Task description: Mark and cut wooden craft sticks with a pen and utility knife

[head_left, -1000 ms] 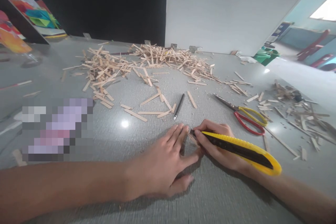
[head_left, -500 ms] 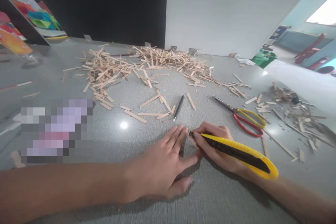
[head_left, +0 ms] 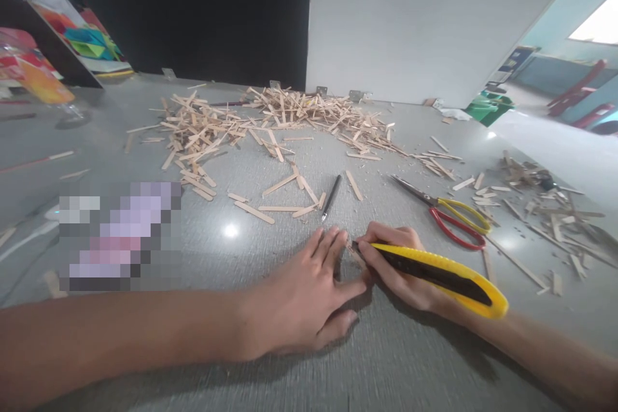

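My right hand (head_left: 398, 264) is closed around a yellow and black box cutter (head_left: 441, 277), its tip angled down to the left. Palm down on the table lies my left hand (head_left: 309, 293), fingers stretched out and thumb apart. Between the two hands shows part of a small wooden stick (head_left: 356, 256); the left index finger reaches over its near end, and the cutter's tip is at its far end. Just beyond my left fingertips rests a dark pen (head_left: 331, 198). To the right of my right hand are scissors (head_left: 437, 209) with one red and one yellow handle loop.
A heap of wooden craft sticks (head_left: 299, 112) spreads along the back of the grey table (head_left: 193, 347). Scraps (head_left: 555, 219) lie at the right. A black and white panel (head_left: 434, 26) stands behind. At the left are a bottle (head_left: 38, 74) and a blurred-out purple object (head_left: 130, 225).
The view has shifted slightly. The box cutter's rear end sits a little higher, with its tip still by the small stick. My left hand stays flat in much the same place.
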### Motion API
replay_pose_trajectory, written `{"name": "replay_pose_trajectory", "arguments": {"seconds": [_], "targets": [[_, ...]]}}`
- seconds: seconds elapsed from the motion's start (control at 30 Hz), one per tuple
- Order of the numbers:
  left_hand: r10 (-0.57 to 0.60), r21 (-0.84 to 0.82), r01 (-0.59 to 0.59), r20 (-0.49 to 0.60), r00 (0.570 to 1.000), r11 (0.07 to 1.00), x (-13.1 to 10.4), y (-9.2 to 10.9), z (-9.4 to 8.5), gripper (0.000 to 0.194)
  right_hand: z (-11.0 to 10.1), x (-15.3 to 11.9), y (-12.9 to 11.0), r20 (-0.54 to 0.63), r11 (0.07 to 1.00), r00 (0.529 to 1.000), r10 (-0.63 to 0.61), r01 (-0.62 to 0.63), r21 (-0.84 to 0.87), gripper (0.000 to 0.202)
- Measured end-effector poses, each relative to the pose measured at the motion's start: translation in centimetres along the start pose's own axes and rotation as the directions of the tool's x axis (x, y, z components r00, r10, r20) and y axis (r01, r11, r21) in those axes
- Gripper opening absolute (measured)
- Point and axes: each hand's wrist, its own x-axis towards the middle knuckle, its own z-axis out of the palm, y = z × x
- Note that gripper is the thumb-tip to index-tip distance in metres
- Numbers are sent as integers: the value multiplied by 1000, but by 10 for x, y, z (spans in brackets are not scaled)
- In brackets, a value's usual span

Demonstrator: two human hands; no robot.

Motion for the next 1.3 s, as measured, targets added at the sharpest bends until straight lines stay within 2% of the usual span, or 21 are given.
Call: {"name": "replay_pose_trajectory", "arguments": {"seconds": [0.4,0.63,0.83,1.03,1.17,1.3], "targets": [[13,104,-12,-7,1000,995,0,1,3,62,-1,-3,1,-17,1000,1000,8,-8,-20,40],[43,120,-44,17,999,992,1,0,1,70,2,-7,2,-71,999,997,-8,10,33,30],[40,111,-44,37,999,993,0,2,-2,70,3,-9,1,-100,999,994,-32,33,5,26],[41,159,-40,-4,999,987,0,1,2,69,1,-11,0,-196,999,980,15,-7,39,29],[47,165,-44,-15,999,985,1,1,0,70,2,-6,0,-112,1000,994,-9,12,25,24],[46,172,-45,-5,999,984,1,2,-2,66,2,-3,0,-62,998,998,25,-22,52,26]]}}
